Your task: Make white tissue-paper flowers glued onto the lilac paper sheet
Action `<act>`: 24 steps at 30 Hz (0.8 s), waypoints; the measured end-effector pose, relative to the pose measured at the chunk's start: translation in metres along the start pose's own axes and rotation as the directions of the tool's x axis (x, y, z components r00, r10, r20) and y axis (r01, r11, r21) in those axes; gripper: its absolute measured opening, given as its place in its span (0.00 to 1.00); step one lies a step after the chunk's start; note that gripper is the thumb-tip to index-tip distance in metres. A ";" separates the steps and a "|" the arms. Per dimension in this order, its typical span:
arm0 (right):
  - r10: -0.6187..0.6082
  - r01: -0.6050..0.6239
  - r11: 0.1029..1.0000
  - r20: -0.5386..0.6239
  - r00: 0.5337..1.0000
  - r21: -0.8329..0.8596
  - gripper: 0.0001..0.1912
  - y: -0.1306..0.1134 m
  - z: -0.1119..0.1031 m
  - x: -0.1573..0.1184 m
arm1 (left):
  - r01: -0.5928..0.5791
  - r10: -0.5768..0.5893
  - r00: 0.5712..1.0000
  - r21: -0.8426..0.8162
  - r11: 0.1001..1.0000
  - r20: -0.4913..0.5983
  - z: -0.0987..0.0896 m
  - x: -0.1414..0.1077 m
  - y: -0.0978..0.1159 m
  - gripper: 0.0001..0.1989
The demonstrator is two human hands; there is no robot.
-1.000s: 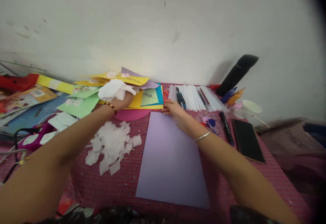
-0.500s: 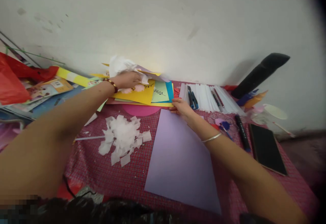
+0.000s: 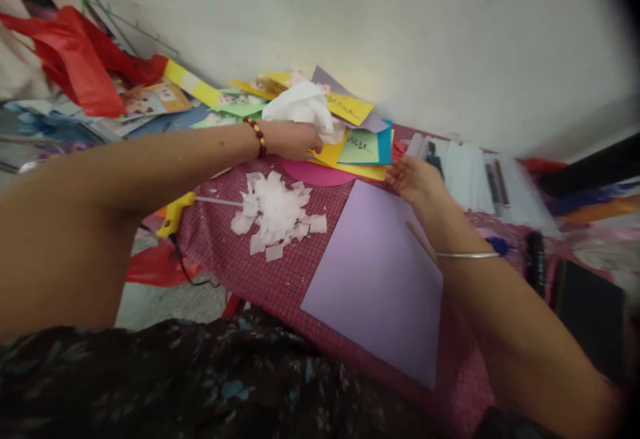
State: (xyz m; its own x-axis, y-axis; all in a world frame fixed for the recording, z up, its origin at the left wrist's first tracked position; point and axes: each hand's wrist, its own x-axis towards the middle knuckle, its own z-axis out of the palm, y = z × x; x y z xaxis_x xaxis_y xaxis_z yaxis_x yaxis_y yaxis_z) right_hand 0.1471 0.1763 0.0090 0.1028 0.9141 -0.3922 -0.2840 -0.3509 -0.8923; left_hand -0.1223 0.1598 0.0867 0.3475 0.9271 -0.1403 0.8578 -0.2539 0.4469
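My left hand (image 3: 296, 139) lies over the left front of a pile of coloured cards, its fingers curled. What they hold, if anything, is hidden. Crumpled white tissue (image 3: 300, 104) sits just behind it. My right hand (image 3: 413, 178) is beside the right front corner of a yellow card (image 3: 373, 171), fingers loosely bent and apart, with nothing visible in them. Also in the pile are a pale green card (image 3: 360, 147) with a dark leafy sprig and a blue card (image 3: 385, 142). A large purple sheet (image 3: 373, 279) lies flat below, partly under my right wrist.
Cut white paper pieces (image 3: 277, 211) are heaped on the red checked cloth (image 3: 280, 286). A yellow glue gun (image 3: 175, 216) is at the left edge, its cord hanging. White sticks (image 3: 463, 176), a black marker (image 3: 535, 262) and a dark notebook (image 3: 590, 319) are right.
The view has tilted down and turned left, bringing the glue gun into sight. My left hand has drawn back off the tissue towards the pile's front. My right hand stays near the card corner.
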 end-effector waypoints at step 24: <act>-0.186 0.186 0.982 0.205 0.961 0.019 0.27 0.020 0.038 0.000 | -0.197 0.225 0.913 0.113 0.974 -0.340 0.076 0.071 0.018 0.16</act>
State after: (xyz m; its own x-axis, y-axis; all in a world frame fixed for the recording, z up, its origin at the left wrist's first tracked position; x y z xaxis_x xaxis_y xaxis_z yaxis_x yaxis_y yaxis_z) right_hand 0.1047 0.1766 -0.0003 -0.0434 0.9854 -0.1649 -0.2780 -0.1704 -0.9453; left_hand -0.0535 0.2003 0.0179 0.3814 0.8834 0.2725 0.8096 -0.4614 0.3627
